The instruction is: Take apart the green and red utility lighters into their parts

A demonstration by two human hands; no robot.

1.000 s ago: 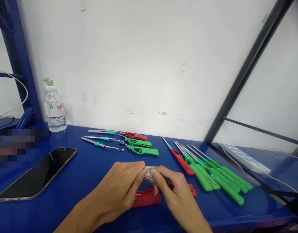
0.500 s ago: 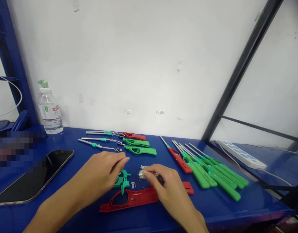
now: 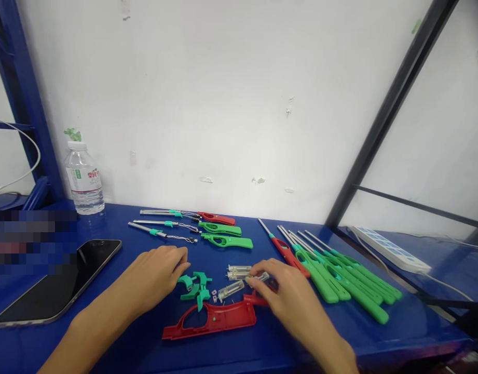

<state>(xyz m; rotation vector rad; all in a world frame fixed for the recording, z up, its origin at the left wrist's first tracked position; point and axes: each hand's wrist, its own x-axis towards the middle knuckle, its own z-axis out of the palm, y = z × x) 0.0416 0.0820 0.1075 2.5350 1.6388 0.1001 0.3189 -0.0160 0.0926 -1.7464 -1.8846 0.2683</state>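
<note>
Wall (image 3: 207,93) forms the backdrop behind the blue desk (image 3: 145,358). Green utility lighters (image 3: 357,290) lie fanned at right, metal tubes pointing toward the wall, with one red utility lighter (image 3: 295,259) beside them. Near the wall, three metal rods (image 3: 151,223) with teal collars and wires lie in line with one red and two green handles (image 3: 233,242). Smartphone (image 3: 59,291), screen up, lies at left, partly covered by pixelation. Left hand (image 3: 161,267): nothing visible in its grasp, thumb apart from the bent fingers, positioned just beside the teal parts. Right hand (image 3: 281,291): fingertips at one transparent tank (image 3: 260,278); whether it is pinched or only touched cannot be told. Water bottle (image 3: 85,182) stands upright at rear left. Power strip (image 3: 390,249) lies at far right. Red housing half (image 3: 231,317), inner side up, lies in front of the hands. Teal parts (image 3: 203,280) are clustered behind it. Further transparent tanks (image 3: 231,290) lie between the hands. Small white clips (image 3: 214,296) lie between the teal parts and the nearest tank.
</note>
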